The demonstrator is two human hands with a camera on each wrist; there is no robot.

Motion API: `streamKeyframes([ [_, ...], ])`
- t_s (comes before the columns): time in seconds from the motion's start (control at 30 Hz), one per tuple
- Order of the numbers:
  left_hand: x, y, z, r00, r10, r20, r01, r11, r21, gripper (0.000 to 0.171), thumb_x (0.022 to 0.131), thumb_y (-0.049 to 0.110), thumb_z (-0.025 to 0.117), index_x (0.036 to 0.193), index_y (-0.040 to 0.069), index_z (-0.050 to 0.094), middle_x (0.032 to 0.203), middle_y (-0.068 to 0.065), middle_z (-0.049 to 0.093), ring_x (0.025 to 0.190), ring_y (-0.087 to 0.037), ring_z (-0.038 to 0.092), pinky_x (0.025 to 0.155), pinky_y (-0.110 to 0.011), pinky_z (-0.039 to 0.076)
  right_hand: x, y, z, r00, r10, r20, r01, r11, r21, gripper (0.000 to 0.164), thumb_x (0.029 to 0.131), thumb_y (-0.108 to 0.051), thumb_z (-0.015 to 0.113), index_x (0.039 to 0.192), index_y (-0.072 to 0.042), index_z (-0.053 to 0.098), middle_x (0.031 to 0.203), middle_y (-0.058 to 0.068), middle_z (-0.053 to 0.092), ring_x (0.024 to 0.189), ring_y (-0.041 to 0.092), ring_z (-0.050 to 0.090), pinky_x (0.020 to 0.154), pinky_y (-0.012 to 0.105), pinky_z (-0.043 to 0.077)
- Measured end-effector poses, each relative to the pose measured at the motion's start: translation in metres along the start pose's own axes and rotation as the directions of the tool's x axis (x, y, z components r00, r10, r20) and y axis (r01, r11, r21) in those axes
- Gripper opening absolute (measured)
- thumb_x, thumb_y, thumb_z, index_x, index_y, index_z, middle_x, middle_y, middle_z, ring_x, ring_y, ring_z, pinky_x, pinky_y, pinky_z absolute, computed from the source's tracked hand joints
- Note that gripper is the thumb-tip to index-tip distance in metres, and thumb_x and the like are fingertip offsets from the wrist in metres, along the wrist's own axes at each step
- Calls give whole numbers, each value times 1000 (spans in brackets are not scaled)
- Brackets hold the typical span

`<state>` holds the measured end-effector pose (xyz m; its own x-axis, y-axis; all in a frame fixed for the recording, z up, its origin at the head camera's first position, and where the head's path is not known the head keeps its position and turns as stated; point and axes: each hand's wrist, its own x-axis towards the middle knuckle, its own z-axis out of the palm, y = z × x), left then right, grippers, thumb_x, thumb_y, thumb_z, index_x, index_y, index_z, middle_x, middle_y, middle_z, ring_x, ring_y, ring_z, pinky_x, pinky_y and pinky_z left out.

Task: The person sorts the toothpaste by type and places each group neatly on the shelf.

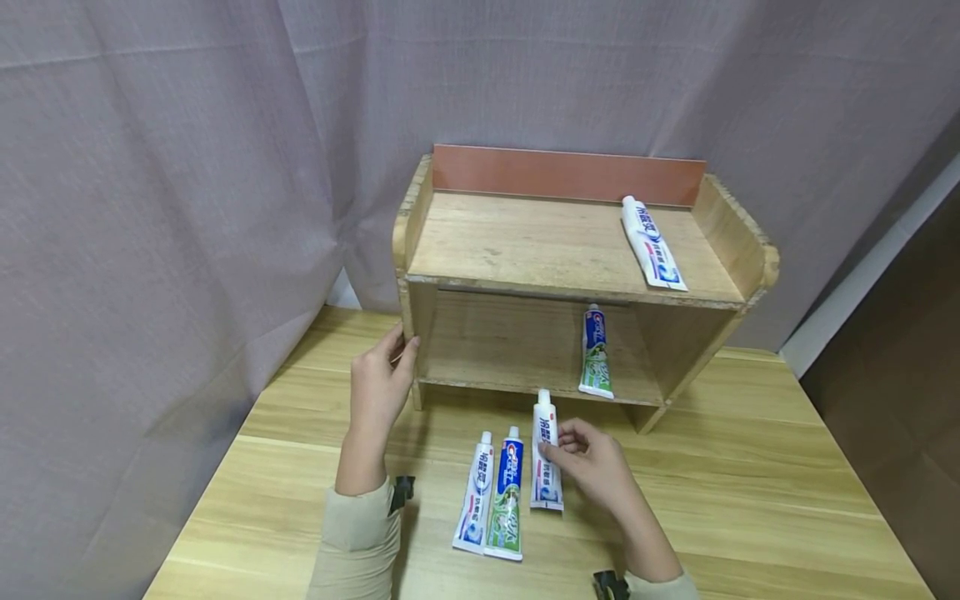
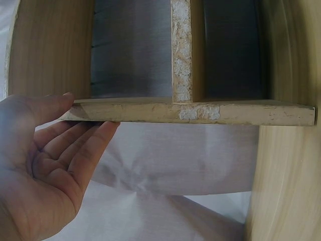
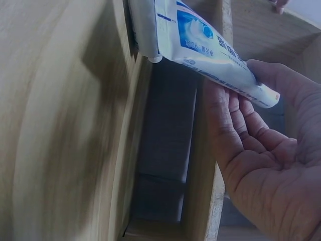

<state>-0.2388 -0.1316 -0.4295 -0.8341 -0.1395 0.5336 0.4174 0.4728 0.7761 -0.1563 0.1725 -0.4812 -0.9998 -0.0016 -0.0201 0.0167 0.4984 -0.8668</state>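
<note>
Pickup, seemingly: pinching white-and-blue plastic toothpaste tube (image 1: 547,477) in right hand (image 1: 592,458), in front of two-tier pale wooden shelf (image 1: 510,250); gripping its side with left hand (image 1: 381,379); next probably needing steady raising.

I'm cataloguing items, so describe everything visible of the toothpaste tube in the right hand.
The white toothpaste tube has a narrow white cap, dark blue lettering, a small red mark near the cap and a blue picture near its flat end. It looks like smooth plastic. The right hand pinches it between thumb and fingers in front of the wooden shelf, cap end toward the shelf.
</note>
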Motion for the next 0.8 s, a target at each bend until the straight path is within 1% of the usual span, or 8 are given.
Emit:
streamKeyframes([
  [0.3,0,-1,0,1000,-7,1,7,1000,8,33,98,14,67,126,-3,66,112,-22,72,101,-31,72,82,-26,62,0,-3,-1,1000,-8,-4,8,1000,-15,30,83,-25,84,102,-7,69,92,5,68,87,22,63,76,23,58],
  [0.47,0,-1,1,1000,6,-3,-6,1000,9,32,98,14,67,126,-2,67,111,-21,72,101,-31,72,82,-26,62,0,-4,0,1000,-18,-6,18,1000,-15,29,83,-24,84,101,-7,69,92,4,68,87,22,63,76,24,58],
  [0.8,0,-2,1,1000,0,-5,0,1000,5,32,98,14,67,125,-3,67,111,-21,72,100,-31,73,82,-26,62,0,-4,-1,999,-34,-12,33,999,-7,28,83,-25,84,101,-8,69,91,4,69,87,20,64,75,24,59],
])
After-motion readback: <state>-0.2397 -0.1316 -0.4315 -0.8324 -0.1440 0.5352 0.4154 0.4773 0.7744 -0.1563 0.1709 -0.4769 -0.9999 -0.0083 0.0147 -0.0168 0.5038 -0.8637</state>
